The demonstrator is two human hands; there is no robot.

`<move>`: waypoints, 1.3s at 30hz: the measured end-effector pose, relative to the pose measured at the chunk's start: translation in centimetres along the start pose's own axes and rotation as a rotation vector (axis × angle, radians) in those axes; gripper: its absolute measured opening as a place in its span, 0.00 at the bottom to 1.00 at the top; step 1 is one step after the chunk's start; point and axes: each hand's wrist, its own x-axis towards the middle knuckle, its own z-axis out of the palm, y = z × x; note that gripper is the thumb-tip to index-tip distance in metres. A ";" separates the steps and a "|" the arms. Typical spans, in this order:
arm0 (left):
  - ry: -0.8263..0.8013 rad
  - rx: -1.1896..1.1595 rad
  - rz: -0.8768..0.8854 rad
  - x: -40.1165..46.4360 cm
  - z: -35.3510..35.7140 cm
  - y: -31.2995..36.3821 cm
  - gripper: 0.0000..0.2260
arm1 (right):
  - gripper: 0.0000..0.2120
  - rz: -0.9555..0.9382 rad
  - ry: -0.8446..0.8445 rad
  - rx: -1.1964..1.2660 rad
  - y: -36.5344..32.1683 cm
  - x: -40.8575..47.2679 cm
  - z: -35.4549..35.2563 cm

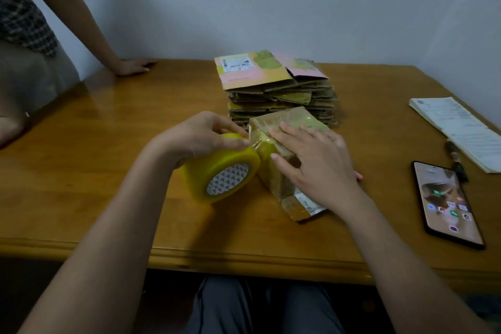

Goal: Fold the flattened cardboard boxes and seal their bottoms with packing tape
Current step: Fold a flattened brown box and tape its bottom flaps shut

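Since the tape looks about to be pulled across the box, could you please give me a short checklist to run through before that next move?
1. Left hand grips the tape roll: ok.
2. Right hand presses flat on the folded box: ok.
3. Tape end stuck to the box: cannot tell.
4. Flaps fully closed under the hand: cannot tell.
5. Stack of flat boxes stands apart behind: ok.
6. Phone lies apart from the box: ok.
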 end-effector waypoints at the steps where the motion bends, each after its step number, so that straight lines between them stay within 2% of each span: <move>1: -0.006 0.010 -0.024 -0.2 -0.3 -0.1 0.14 | 0.27 0.000 0.004 -0.002 0.0 0.0 0.0; 5: 0.019 0.187 -0.099 -0.7 -0.7 -0.6 0.12 | 0.26 0.000 -0.001 0.019 0.1 0.2 0.1; 10: -0.007 0.122 -0.095 -1.1 -0.5 -0.4 0.11 | 0.26 0.026 0.022 0.070 -0.2 0.5 0.0; 15: 0.034 0.050 -0.092 -1.2 -0.6 -0.7 0.09 | 0.22 0.197 0.219 0.177 -2.2 1.6 0.6; 18: 0.044 0.007 -0.087 -1.0 0.0 -1.0 0.09 | 0.21 0.246 0.243 0.169 -2.8 2.1 0.8; 24: 0.071 -0.079 -0.103 -0.7 0.9 -0.8 0.08 | 0.16 0.229 0.267 0.155 -2.5 1.9 1.2; 30: 0.128 -0.046 -0.116 -0.6 2.0 0.1 0.08 | 0.17 0.153 0.242 0.161 -1.6 1.6 0.8; 31: 0.124 -0.032 -0.116 -0.6 2.1 0.2 0.08 | 0.18 0.112 0.234 0.216 -0.9 1.2 0.5; 33: 0.114 -0.023 -0.114 -0.6 2.2 0.3 0.08 | 0.16 0.070 0.307 0.515 0.7 0.1 -0.2; 35: 0.109 -0.032 -0.106 -0.7 2.1 0.3 0.08 | 0.09 0.176 0.573 0.768 3.1 -1.4 -0.6; 36: 0.110 -0.036 -0.103 -0.7 2.2 0.3 0.08 | 0.06 0.272 0.683 0.777 4.5 -2.1 -0.6; 37: 0.112 -0.039 -0.102 -0.8 2.2 0.3 0.08 | 0.06 0.378 0.724 0.710 6.0 -2.4 -0.3; 38: 0.117 -0.043 -0.100 -0.9 2.3 0.3 0.08 | 0.06 0.469 0.670 0.622 7.7 -2.6 0.3; 39: 0.126 -0.045 -0.099 -0.9 2.4 0.3 0.08 | 0.07 0.545 0.535 0.544 9.2 -2.5 1.0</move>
